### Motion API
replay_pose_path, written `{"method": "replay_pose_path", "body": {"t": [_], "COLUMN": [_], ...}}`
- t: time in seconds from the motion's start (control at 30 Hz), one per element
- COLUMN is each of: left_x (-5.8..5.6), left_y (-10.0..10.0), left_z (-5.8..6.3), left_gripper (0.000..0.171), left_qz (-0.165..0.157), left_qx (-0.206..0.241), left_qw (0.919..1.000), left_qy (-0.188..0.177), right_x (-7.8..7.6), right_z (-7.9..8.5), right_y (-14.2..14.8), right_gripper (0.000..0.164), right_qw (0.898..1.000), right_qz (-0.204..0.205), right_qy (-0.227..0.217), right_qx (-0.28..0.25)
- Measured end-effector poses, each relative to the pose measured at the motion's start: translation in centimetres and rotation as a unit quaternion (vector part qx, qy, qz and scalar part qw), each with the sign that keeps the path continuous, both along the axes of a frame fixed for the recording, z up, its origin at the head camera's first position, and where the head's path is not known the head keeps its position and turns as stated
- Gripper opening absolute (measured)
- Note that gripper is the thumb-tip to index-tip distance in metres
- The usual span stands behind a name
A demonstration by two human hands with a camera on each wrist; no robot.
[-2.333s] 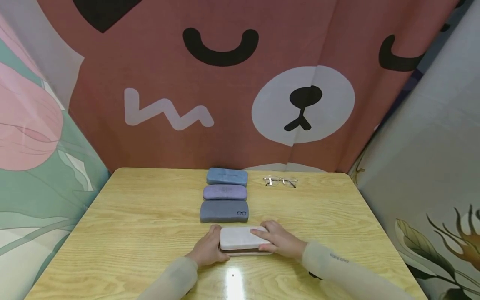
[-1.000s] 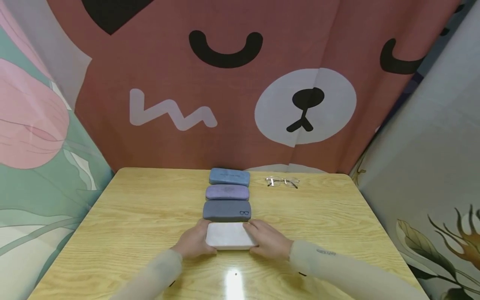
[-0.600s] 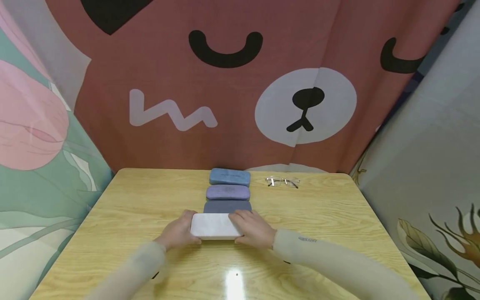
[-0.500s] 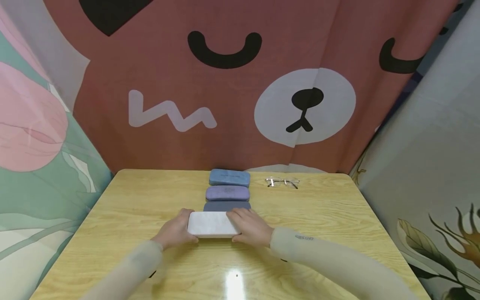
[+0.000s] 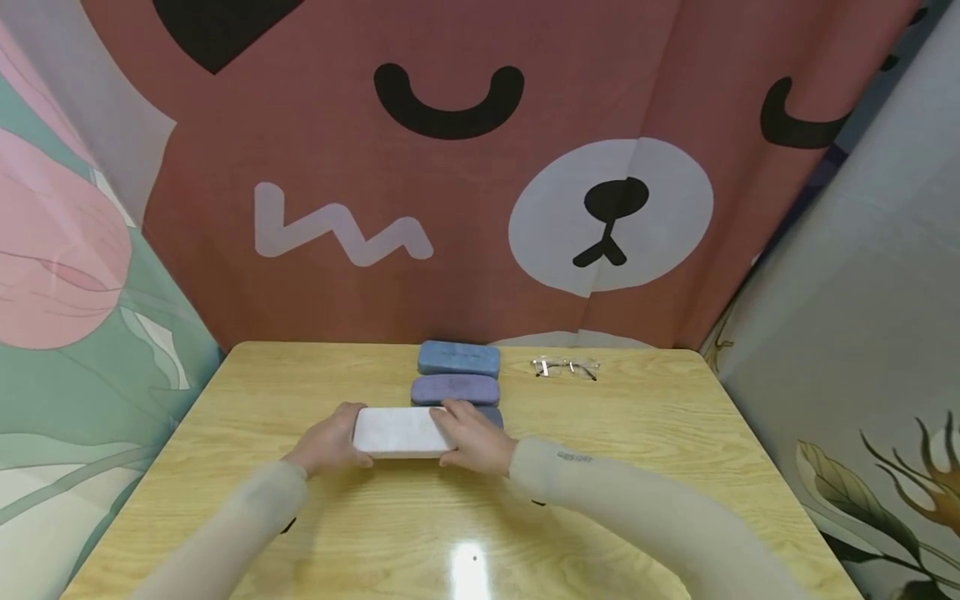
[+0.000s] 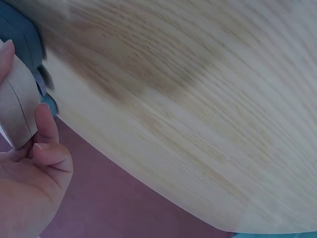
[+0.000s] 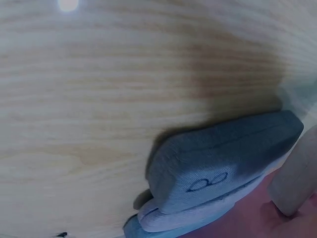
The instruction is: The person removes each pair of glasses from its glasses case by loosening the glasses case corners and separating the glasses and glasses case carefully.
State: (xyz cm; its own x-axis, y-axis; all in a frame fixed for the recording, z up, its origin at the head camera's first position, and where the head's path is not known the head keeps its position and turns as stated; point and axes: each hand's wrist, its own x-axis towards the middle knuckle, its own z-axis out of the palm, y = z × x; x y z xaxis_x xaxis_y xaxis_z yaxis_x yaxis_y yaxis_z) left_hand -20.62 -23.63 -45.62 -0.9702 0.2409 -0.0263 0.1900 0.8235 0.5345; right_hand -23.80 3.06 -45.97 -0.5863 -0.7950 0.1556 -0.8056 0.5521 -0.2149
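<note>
Between my two hands is a white glasses case (image 5: 397, 432), its lid down, held level in front of the row of other cases. My left hand (image 5: 330, 440) grips its left end, thumb at the near side. On the right end, my right hand (image 5: 478, 440) holds it with fingers over the top and thumb along the front edge. A seam runs along the case's end (image 6: 20, 109) in the left wrist view. Behind it, a dark grey glasses case (image 7: 213, 168) with a small glasses print is mostly hidden in the head view.
Beyond the grey case lie a purple case (image 5: 454, 389) and a blue case (image 5: 459, 358), lined up toward the back edge. A pair of clear-lens glasses (image 5: 566, 367) rests at the back right of the wooden table (image 5: 637, 467). A printed curtain (image 5: 450, 208) hangs behind.
Both hands have carried the white case left and away from me, lifting it; it now overlaps the dark grey case. The brown gap along its front has closed.
</note>
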Motion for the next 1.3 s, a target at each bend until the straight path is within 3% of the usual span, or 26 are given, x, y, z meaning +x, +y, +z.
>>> {"method": "replay_pose_path", "body": {"t": [0.2, 0.4, 0.73, 1.0, 1.2, 1.3], "left_x": [-0.9, -2.1, -4.1, -5.3, -6.2, -6.2], "left_y": [-1.4, -2.8, -4.5, -4.9, -5.4, -5.4], "left_z": [-0.1, 0.0, 0.6, 0.9, 0.5, 0.5], "left_gripper": [0.083, 0.085, 0.085, 0.088, 0.088, 0.09], "left_qz": [-0.001, 0.001, 0.014, 0.042, 0.084, 0.107], "left_qx": [0.001, -0.001, -0.014, 0.007, 0.032, 0.047], "left_qw": [0.9999, 1.0, 0.9997, 0.999, 0.996, 0.9932], "left_qy": [0.012, 0.003, -0.012, -0.017, -0.002, -0.001], "right_x": [-1.2, -2.5, -4.5, -6.4, -7.6, -7.8], "right_z": [0.4, 0.7, 0.8, 0.1, 0.8, 0.9], "right_y": [-1.8, -3.7, -6.2, -7.6, -8.9, -9.4], "right_gripper": [0.075, 0.069, 0.068, 0.074, 0.076, 0.076], "right_qw": [0.999, 0.998, 0.996, 0.994, 0.992, 0.991], "right_qz": [-0.028, -0.048, -0.062, -0.089, -0.102, -0.105], "right_qy": [0.016, -0.017, -0.034, 0.011, -0.056, -0.067], "right_qx": [0.016, 0.027, 0.053, 0.069, 0.051, 0.041]}}
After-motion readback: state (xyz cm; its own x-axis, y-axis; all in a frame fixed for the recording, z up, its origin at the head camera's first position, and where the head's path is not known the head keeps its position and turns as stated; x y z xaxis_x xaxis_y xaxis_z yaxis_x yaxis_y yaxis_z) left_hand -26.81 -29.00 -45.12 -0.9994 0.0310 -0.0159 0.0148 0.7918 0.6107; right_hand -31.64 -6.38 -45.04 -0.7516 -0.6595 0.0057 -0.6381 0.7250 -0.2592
